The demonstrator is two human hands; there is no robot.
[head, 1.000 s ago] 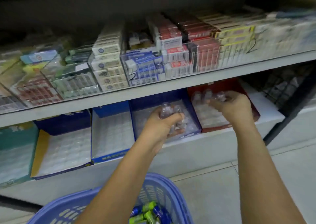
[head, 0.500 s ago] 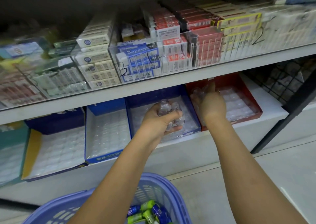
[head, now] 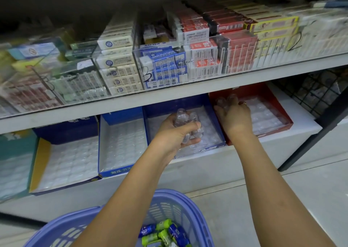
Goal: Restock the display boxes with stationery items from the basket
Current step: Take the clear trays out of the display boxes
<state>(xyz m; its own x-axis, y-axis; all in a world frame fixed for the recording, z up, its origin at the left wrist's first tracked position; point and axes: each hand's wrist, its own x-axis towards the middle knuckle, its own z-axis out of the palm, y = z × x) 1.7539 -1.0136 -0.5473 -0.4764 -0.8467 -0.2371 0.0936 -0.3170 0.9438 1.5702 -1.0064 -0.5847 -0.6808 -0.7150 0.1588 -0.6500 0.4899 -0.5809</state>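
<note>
A person restocking a stationery shelf works at the lower shelf [head: 299,126], with the basket [head: 188,203] at 6 o'clock below the forearms and green and blue tubes [head: 163,233] lying in it; the left hand [head: 169,135] hovers over the blue box [head: 169,103] near the centre, its grip closed round a bunch of clear pieces [head: 185,120]; the right hand [head: 237,118], at 2 o'clock from the left, reaches into the red box [head: 254,91] just beside it, its grip holding a second clutch [head: 224,100] of the same clear pieces at the box's 10 o'clock corner, though how tightly the fingers curl is hard to tell; both boxes are lined with clear moulded trays, as are the open boxes towards 9 o'clock; packed cartons fill the upper shelf [head: 188,93] at 12 o'clock. The step in hand looks to be setting stock into the red box; the next move probably calls for easing the right hand's pieces down into the tray, then passing more across from the left, without crushing the thin plastic.
</note>
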